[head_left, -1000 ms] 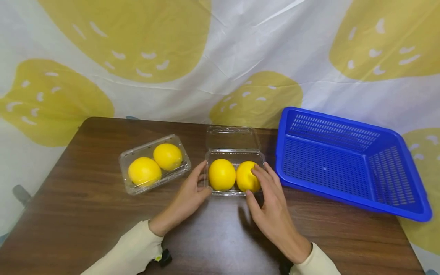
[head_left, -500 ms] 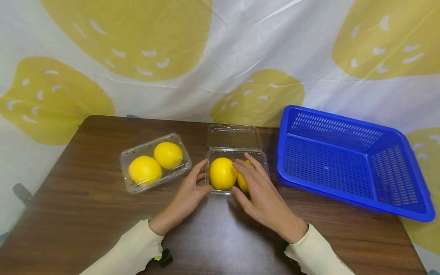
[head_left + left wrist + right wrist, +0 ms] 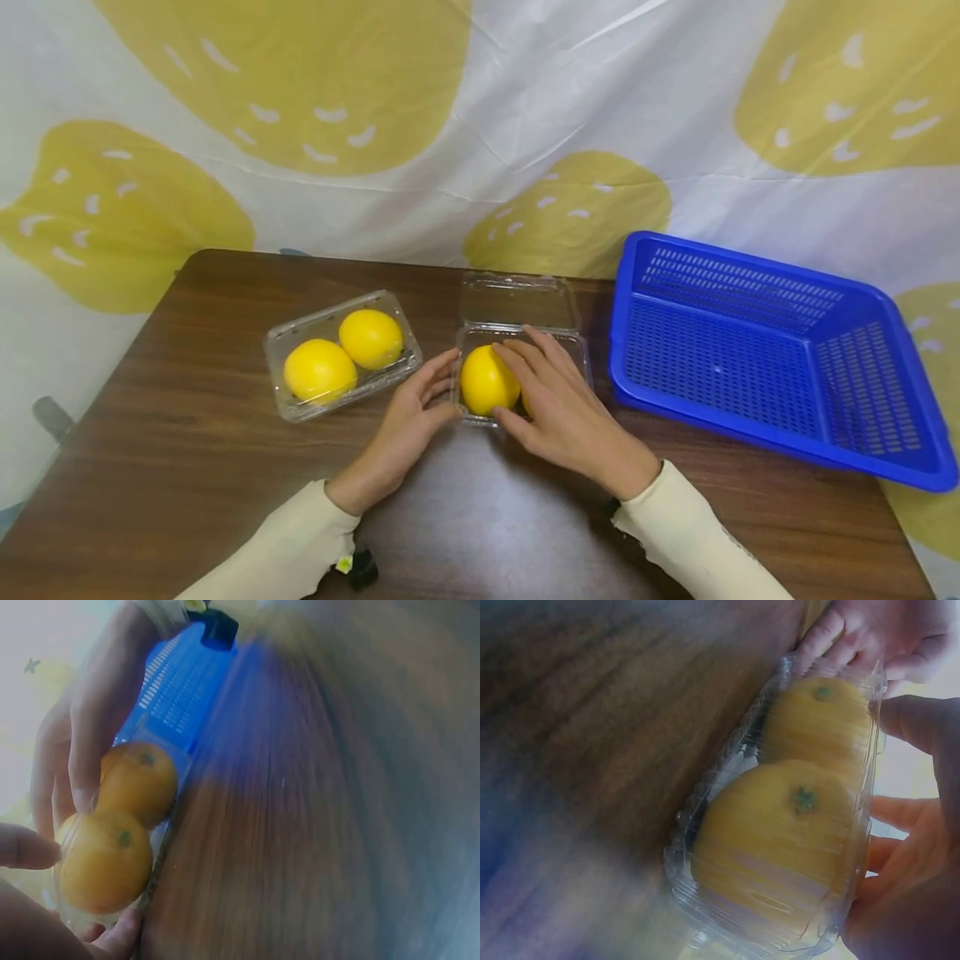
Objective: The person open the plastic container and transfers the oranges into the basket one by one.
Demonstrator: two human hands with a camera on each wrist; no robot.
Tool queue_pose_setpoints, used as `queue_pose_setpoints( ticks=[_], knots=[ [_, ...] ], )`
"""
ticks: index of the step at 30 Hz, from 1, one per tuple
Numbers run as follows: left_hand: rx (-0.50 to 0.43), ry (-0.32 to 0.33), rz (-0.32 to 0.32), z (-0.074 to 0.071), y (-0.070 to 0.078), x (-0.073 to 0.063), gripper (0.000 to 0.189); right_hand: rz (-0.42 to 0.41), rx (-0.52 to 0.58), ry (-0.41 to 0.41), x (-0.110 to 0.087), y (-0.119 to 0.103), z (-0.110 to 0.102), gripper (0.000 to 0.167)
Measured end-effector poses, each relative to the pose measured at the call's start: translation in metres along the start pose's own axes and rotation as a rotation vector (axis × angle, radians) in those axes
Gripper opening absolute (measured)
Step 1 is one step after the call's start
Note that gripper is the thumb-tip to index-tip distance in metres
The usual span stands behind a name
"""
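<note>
A clear plastic clamshell box (image 3: 519, 303) lies with its lid folded back, two yellow oranges in its base. My left hand (image 3: 408, 423) holds the box's left end, its thumb at the front corner and fingers along the side. Over the base, my right hand (image 3: 566, 408) reaches the left orange (image 3: 482, 382), index fingertip at its top and thumb at its front edge. That hand mostly hides the right orange (image 3: 769, 840), whose green stem mark shows in the right wrist view. The left wrist view shows the left orange (image 3: 105, 862) between my hands.
Left of the open box sits a closed clear clamshell (image 3: 277, 350) containing two more yellow oranges. A blue slatted plastic basket (image 3: 720, 367) stands at the right, close to the open box. Behind the brown wooden table (image 3: 187, 375) hangs a patterned white cloth (image 3: 540, 100).
My right hand has moved left, from the right orange across to the left one, covering most of the right orange. My left hand has stayed at the box's left end.
</note>
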State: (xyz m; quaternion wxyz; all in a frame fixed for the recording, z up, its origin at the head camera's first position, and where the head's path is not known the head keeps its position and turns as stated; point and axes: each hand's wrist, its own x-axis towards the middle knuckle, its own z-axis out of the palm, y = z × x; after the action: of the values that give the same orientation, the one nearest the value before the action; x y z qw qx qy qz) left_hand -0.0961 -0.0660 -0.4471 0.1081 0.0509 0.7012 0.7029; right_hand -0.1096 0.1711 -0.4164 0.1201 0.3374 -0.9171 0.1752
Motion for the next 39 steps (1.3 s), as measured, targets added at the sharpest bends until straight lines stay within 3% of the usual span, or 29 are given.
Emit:
queue_pose_setpoints(
  ticks=[12, 18, 29, 39],
  knots=[
    [-0.065, 0.020, -0.040, 0.004, 0.000, -0.004, 0.075, 0.041, -0.005, -0.159, 0.016, 0.003, -0.006, 0.078],
    [-0.054, 0.024, -0.030, 0.004, -0.002, -0.004, 0.072, 0.058, -0.008, -0.188, 0.021, 0.004, -0.007, 0.084],
    [-0.050, 0.020, -0.012, 0.005, -0.005, -0.004, 0.071, 0.101, -0.003, -0.136, 0.024, 0.005, -0.004, 0.083],
    [-0.027, 0.024, -0.017, 0.004, -0.004, -0.004, 0.070, 0.059, -0.018, -0.024, 0.021, 0.002, -0.009, 0.086]
  ],
)
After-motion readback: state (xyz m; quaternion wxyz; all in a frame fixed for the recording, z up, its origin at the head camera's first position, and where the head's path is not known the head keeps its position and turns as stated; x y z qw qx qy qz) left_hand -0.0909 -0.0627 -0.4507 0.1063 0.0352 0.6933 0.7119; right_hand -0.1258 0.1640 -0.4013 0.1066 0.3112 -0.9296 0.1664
